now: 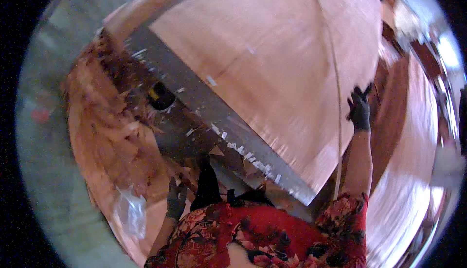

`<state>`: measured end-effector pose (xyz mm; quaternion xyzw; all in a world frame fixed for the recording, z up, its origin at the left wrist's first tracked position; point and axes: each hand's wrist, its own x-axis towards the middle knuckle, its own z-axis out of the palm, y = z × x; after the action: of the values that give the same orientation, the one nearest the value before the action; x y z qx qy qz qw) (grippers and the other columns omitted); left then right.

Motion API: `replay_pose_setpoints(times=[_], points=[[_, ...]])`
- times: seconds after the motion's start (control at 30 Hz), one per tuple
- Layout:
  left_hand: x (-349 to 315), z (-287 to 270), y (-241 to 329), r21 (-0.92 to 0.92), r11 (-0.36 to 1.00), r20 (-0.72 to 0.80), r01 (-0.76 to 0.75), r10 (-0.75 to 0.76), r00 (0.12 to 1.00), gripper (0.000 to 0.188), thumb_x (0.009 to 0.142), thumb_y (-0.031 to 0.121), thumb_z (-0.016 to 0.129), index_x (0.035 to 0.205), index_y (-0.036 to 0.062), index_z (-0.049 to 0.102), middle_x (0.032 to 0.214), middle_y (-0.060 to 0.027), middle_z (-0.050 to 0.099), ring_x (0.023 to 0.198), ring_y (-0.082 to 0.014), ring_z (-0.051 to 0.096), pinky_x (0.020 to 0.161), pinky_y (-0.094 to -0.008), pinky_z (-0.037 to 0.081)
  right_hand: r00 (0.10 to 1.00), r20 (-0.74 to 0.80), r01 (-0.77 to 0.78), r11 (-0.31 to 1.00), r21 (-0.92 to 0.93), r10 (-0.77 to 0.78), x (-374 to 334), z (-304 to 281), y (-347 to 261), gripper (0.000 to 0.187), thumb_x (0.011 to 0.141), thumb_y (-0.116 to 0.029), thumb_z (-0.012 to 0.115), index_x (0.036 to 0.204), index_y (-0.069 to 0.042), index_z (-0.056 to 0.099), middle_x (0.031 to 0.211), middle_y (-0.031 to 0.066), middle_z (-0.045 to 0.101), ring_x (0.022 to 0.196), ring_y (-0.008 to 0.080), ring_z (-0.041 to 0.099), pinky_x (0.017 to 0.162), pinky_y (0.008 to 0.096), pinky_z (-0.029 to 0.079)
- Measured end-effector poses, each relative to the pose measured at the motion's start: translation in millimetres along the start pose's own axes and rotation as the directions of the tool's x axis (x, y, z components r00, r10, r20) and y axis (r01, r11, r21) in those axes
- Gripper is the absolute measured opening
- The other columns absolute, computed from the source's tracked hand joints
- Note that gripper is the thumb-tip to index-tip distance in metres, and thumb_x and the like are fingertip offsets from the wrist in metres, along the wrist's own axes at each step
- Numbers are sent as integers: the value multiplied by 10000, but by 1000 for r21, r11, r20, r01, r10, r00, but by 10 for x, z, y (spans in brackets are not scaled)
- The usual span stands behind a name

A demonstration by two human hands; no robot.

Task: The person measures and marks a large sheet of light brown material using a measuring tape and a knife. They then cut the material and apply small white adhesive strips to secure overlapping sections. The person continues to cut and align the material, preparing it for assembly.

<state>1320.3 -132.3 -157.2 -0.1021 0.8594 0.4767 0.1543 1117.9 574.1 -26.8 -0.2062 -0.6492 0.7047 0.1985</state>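
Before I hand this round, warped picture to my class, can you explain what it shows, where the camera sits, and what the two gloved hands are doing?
The camera is worn on a person's head and looks down, so its wide lens bends straight edges. Both forearms belong to that person, who wears a red flowered top and dark gloves. The right hand reaches out onto a large thin wood sheet lying on a grey metal machine bed. The left hand hangs low beside a heap of torn wood scraps and a bit of clear plastic. Motion blur hides whether either hand grips anything.

Whole view motion-blurred; right hand (360, 108) grip on veneer sheet (272, 68) unclear; left hand (176, 201) fingers indistinct.
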Motion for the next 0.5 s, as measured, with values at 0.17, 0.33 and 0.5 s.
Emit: replay_pose_setpoints(times=[0.17,0.33,0.5], points=[[1013,-729,-61,304,944,39,-129,123,992,619,890,170,516,1395,-32,222,1449,-207,254,1298,-291,335,1023,-335,313,944,-170,123,780,-613,-283,-1005,89,18,432,832,-117,598,1246,-32,507,1153,82,591,981,133,531,854,285,426],[1767,-1390,109,-33,993,-66,-109,107,992,621,891,148,519,1405,-24,216,1452,-170,265,1256,-226,368,1006,-297,322,874,-469,-411,320,-854,-128,-2673,71,534,346,830,-156,554,1168,-81,542,1082,151,603,944,316,585,803,381,469],[2424,-1904,240,108,972,85,-208,199,976,625,871,122,558,1396,-21,250,1406,-167,350,1214,-220,414,987,-272,338,744,-668,-651,214,-728,-14,-3253,195,878,316,869,-237,466,1153,-136,561,1055,204,609,942,383,589,766,468,474]])
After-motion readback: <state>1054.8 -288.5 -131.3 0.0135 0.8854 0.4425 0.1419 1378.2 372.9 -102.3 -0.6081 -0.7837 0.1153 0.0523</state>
